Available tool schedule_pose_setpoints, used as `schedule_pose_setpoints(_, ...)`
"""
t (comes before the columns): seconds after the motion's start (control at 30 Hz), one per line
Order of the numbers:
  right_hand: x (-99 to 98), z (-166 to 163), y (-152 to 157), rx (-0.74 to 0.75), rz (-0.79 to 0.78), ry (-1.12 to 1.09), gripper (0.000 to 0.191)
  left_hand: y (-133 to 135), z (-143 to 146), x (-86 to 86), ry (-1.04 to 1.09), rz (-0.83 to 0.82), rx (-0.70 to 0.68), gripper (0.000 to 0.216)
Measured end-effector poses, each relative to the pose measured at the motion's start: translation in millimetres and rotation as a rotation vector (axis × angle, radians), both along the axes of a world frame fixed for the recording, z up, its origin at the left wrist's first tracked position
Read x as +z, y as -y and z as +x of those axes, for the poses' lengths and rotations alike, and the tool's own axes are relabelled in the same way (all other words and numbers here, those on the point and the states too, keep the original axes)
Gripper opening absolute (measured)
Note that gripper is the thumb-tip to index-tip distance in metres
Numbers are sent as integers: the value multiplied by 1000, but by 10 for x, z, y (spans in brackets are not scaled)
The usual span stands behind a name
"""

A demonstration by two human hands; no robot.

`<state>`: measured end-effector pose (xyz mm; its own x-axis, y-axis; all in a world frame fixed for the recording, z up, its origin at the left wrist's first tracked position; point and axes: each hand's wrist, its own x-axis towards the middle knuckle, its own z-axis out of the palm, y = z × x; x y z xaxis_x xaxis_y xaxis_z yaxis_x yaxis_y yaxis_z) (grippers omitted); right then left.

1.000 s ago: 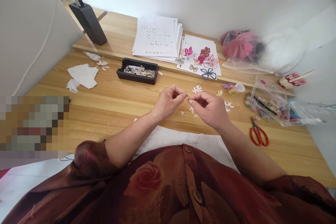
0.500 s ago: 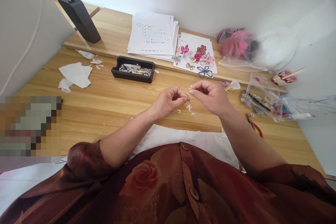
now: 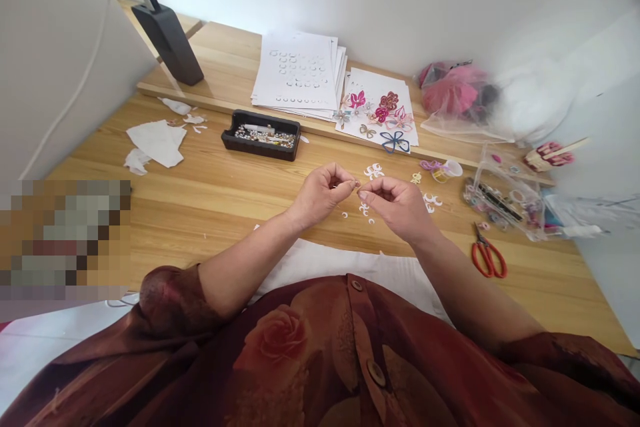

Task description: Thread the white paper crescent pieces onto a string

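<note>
My left hand (image 3: 320, 197) is closed in a pinch, thumb against forefinger, over the wooden table. Facing it, my right hand (image 3: 403, 208) also pinches, its fingertips almost touching those of the left. Something tiny shows between the fingertips, too small to name. Small white crescent-shaped pieces (image 3: 364, 211) lie on the table just below the fingers. Beyond the hands is a second cluster of white pieces (image 3: 373, 171), and further white crescents (image 3: 431, 201) lie right of my right hand, near a small yellow piece (image 3: 416, 178).
Red-handled scissors (image 3: 483, 245) lie at the right, below a clear box (image 3: 531, 213) of small parts. A black tray (image 3: 260, 149) holds beads. Flower and butterfly ornaments (image 3: 395, 141) rest on paper beside a paper stack (image 3: 300, 97). White scraps (image 3: 159, 143) lie left.
My right hand has come down, bringing its fingertips close to my left's. The white piece seen at its fingertips no longer shows there. The view has shifted slightly, uncovering white pieces and the scissors.
</note>
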<state>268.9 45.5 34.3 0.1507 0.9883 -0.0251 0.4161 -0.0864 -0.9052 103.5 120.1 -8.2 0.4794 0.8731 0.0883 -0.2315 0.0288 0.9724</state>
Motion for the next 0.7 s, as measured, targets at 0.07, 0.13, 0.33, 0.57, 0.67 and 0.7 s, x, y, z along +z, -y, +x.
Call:
schedule_pose_setpoints(0.07,17,-36,36,-4,51,85,19,3,4,-11,-18,12,17,20)
schedule_pose_setpoints(0.13,33,-78,71,1,113,187,13,9,4,-18,-52,39,40,17)
schedule_pose_setpoints(0.33,193,-78,66,137,366,533,11,34,-5,-4,-150,163,-13,11)
schedule_pose_setpoints(0.57,294,119,-172,92,210,308,12,27,-30,37,-37,83,-200,18)
schedule_pose_setpoints(0.67,177,158,-220,84,113,135,17,17,-45,54,-49,55,-184,23)
schedule_pose_setpoints(0.7,133,159,-218,81,81,86,20,13,-47,55,-56,48,-162,24)
